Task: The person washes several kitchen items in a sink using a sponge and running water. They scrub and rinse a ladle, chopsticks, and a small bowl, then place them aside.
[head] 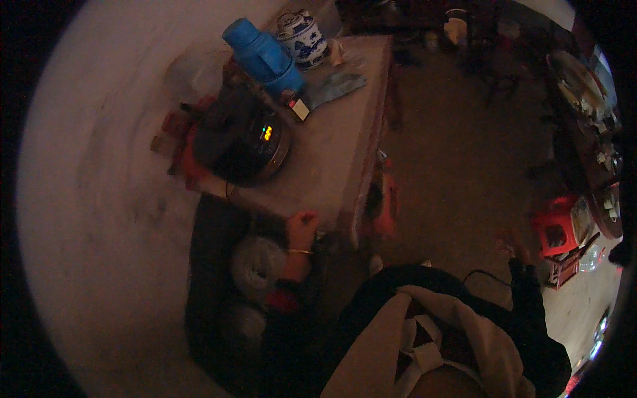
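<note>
My left hand (301,226), with a thin bracelet at the wrist, is at the near edge of the table (328,144). Its fingers are curled; whether they hold anything is too dark to see. My right hand (512,245) hangs low over the floor at the right, dim and blurred, with no held thing visible. Farther along the table from my left hand stands a dark electric cooker (244,142) with a lit yellow display. Past it are a blue thermos flask (264,57), a blue-and-white porcelain teapot (302,42), a small box (299,109) and a grey cloth (338,88).
Beside my left arm are round metallic pots or lids (259,263) in shadow. A pale wall (109,189) runs along the left. At the right are a red plastic stool (555,229), a transparent container (591,258) and a round table (577,82) with dishes.
</note>
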`<state>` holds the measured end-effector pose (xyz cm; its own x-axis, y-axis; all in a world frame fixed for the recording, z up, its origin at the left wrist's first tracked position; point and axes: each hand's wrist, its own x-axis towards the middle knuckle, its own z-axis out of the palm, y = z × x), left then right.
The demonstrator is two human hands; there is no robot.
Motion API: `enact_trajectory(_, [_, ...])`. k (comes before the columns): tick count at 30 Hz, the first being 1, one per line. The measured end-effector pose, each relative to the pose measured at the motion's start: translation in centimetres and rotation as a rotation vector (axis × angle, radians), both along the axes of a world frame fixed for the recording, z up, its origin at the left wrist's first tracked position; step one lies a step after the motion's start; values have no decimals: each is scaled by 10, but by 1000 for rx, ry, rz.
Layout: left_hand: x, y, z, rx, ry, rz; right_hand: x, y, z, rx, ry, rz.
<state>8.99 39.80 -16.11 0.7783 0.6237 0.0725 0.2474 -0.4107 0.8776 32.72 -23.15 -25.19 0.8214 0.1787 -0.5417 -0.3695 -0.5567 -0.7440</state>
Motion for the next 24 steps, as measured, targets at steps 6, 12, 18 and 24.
enact_trajectory(6, [43, -20, 3, -96, -44, -57, 6, 3, 10, 159, -50, -66])
enact_trajectory(12, [77, -42, 21, -194, -114, -175, 20, 12, 19, 421, -61, -94])
enact_trajectory(18, [92, -55, 37, -195, -119, -201, 49, 34, 31, 722, 11, -25])
enact_trajectory(24, [89, -66, 44, -301, -262, -227, 70, 63, 51, 819, 3, 81])
